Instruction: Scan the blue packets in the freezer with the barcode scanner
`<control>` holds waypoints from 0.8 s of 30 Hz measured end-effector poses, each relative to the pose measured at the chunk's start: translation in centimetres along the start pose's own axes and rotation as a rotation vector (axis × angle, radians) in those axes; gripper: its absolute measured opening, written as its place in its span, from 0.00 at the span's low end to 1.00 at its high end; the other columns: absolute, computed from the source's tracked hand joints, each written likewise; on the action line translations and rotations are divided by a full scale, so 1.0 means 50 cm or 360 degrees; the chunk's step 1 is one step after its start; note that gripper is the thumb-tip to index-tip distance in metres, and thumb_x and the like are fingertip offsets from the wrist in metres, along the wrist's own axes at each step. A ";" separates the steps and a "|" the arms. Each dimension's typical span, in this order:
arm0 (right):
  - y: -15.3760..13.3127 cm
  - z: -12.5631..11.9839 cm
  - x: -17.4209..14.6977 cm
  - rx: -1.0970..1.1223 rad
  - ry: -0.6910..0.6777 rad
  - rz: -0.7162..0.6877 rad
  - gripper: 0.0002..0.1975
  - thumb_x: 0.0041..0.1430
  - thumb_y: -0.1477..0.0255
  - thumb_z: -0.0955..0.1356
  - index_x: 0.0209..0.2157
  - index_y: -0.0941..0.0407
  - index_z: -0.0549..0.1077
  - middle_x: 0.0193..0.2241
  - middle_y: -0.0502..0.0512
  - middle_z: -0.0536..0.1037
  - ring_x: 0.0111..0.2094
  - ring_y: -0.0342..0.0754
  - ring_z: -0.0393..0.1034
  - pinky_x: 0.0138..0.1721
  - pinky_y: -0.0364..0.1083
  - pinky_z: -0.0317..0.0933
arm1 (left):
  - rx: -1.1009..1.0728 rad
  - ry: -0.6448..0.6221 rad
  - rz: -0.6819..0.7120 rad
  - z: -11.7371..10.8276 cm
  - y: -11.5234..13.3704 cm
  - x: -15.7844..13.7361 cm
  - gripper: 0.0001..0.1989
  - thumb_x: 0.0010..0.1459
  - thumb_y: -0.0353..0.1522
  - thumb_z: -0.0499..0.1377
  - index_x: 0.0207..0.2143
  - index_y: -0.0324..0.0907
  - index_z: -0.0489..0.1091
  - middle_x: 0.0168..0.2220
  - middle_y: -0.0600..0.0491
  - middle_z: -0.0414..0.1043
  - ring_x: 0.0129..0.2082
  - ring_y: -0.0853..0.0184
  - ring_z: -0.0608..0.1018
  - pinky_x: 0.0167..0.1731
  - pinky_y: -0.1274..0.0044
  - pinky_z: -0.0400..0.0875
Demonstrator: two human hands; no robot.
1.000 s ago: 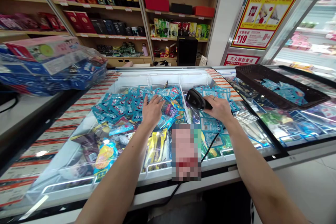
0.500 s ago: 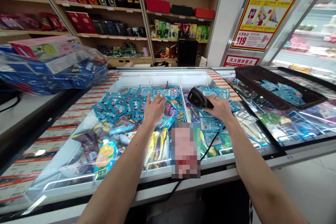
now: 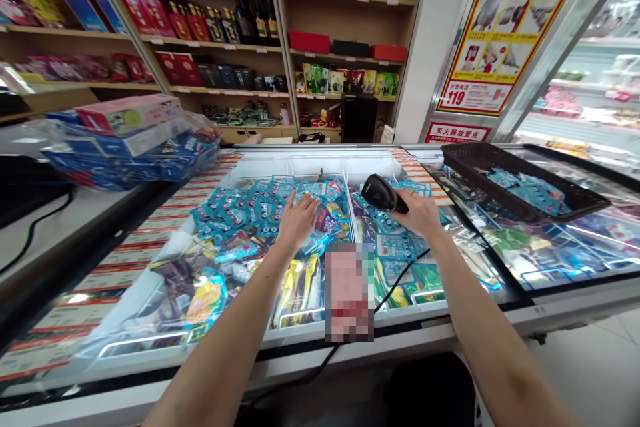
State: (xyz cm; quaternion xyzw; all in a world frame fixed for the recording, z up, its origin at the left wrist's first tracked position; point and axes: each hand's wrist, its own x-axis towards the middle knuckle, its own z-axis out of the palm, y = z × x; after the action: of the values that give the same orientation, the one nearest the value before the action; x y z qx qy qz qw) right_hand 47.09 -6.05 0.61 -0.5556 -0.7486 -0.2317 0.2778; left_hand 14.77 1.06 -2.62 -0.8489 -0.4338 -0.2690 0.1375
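My right hand (image 3: 421, 215) is wrapped round the handle of a black barcode scanner (image 3: 379, 192). The scanner's head points left, over the freezer's divider, and a black cable (image 3: 404, 278) hangs in front. My left hand (image 3: 299, 220) reaches over the blue packets (image 3: 265, 203) spread in the chest freezer (image 3: 250, 163), palm down. Its fingers are apart, and none of the packets is gripped. Whether its fingertips touch a packet cannot be made out. More blue packets (image 3: 397, 247) lie beneath the scanner hand. A blurred patch hides what lies between my forearms.
A dark brown basket (image 3: 465, 167) of blue packets rests on the freezer at right. At left stand plastic-wrapped boxes (image 3: 135, 147). Bagged frozen goods (image 3: 207, 300) show below the glass. Stocked shelves (image 3: 195, 40) line the back wall.
The view has tilted upward, so more shelves show and the freezer sits lower. My left hand's fingers have shifted slightly over the packets. The scanner stays in my right hand.
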 end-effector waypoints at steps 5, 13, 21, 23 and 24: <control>0.048 0.004 -0.025 0.0060 0.0019 0.0075 0.21 0.53 0.63 0.67 0.49 0.54 0.69 0.39 0.54 0.78 0.34 0.51 0.73 0.31 0.45 0.59 | 0.0109 -0.0033 0.0062 -0.003 0.001 0.003 0.19 0.63 0.30 0.43 0.52 0.44 0.66 0.52 0.48 0.71 0.57 0.62 0.68 0.63 0.59 0.47; 0.115 0.004 -0.045 0.0129 0.0127 0.0299 0.19 0.51 0.61 0.67 0.43 0.55 0.71 0.34 0.56 0.78 0.33 0.53 0.73 0.32 0.45 0.60 | 0.0114 -0.0063 0.0116 -0.002 0.001 0.013 0.20 0.63 0.32 0.42 0.53 0.46 0.65 0.52 0.50 0.70 0.58 0.63 0.67 0.64 0.58 0.44; 0.132 0.001 -0.036 0.0434 0.0246 0.0651 0.18 0.49 0.57 0.68 0.38 0.54 0.72 0.31 0.56 0.77 0.33 0.53 0.71 0.35 0.48 0.62 | -0.0357 -0.0209 0.0055 0.039 0.076 0.100 0.24 0.64 0.42 0.43 0.61 0.46 0.55 0.61 0.48 0.58 0.63 0.61 0.59 0.62 0.63 0.53; 0.131 -0.003 -0.026 0.0574 0.0260 0.0664 0.21 0.50 0.56 0.68 0.42 0.53 0.73 0.36 0.56 0.77 0.37 0.54 0.71 0.39 0.49 0.62 | -0.0562 -0.0340 -0.0042 0.063 0.097 0.130 0.30 0.63 0.47 0.43 0.64 0.47 0.48 0.65 0.48 0.49 0.65 0.60 0.54 0.60 0.64 0.56; 0.131 -0.005 -0.020 0.0658 0.0269 0.0656 0.21 0.51 0.56 0.68 0.44 0.53 0.72 0.40 0.56 0.76 0.40 0.54 0.70 0.42 0.49 0.62 | -0.0641 -0.0421 -0.0061 0.075 0.107 0.142 0.32 0.61 0.49 0.43 0.64 0.47 0.46 0.67 0.48 0.44 0.66 0.59 0.51 0.60 0.64 0.55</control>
State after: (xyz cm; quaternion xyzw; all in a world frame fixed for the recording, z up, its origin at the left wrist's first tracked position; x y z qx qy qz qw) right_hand 53.62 -5.12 0.35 -0.6063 -0.6256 -0.0585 0.4875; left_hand 23.74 4.38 -1.58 -0.8786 -0.4016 -0.2392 -0.0978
